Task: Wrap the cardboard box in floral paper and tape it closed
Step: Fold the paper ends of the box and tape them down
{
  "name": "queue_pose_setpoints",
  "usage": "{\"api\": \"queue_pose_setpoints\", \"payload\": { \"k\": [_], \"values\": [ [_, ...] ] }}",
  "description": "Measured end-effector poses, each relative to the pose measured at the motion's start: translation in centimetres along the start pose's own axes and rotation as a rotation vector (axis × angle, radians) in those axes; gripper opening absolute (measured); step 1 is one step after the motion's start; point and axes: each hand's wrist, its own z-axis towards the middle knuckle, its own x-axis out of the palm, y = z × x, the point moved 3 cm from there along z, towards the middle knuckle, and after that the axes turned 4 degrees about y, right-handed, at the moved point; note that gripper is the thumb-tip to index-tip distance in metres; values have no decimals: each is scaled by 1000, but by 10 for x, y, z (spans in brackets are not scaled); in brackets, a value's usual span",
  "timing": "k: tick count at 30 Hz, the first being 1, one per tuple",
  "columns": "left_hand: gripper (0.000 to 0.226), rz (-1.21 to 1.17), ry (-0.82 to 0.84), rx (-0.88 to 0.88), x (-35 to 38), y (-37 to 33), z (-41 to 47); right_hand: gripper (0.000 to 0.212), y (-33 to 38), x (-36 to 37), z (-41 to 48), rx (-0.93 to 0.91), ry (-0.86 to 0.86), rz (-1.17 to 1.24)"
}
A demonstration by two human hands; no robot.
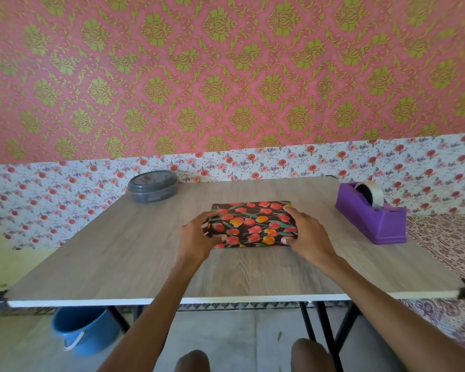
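no text or labels can be read.

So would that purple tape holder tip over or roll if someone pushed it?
Probably not. The tape holder sits flat on the table with a wide, blocky base, so it would likely slide rather than tip. Its roll of tape sits in a slot, so it should not roll away. Its weight cannot be seen.

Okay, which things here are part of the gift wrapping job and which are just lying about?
Part of the job: floral-wrapped box, held at its ends by the left hand and right hand; purple tape dispenser on the table, right side.
Just lying about: grey lidded container at the far left corner; blue bucket on the floor underneath.
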Motion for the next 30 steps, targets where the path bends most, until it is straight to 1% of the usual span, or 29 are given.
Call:
{"api": "queue_pose_setpoints", "payload": {
  "k": [8, 15, 19, 21, 24, 25, 27, 30],
  "values": [
    [62, -8, -8, 10, 1, 2, 0, 82, 1, -2, 0, -8, 19, 29],
    [66, -10, 25, 9, 5, 5, -4, 66, -3, -11, -6, -6, -37, 210],
    [51, -38, -50, -26, 4, -1, -6, 66, -5, -12, -5, 32, -53, 321],
    [51, -113, -104, -89, 2, -3, -6, 62, -8, -13, -4, 95, -89, 406],
    [57, -312, -123, -186, -1, 0, -6, 50, -11, -15, -3, 112, -131, 577],
    [61, -370, -114, -190, -1, -2, -4, 50, -12, -17, -2, 110, -141, 644],
    [73, -413, -79, -182, -1, -4, -3, 60, -14, -18, -1, 104, -160, 711],
    [94, -411, -44, -178, 2, -7, 0, 73, -13, -18, 0, 87, -185, 698]
  ]
}}
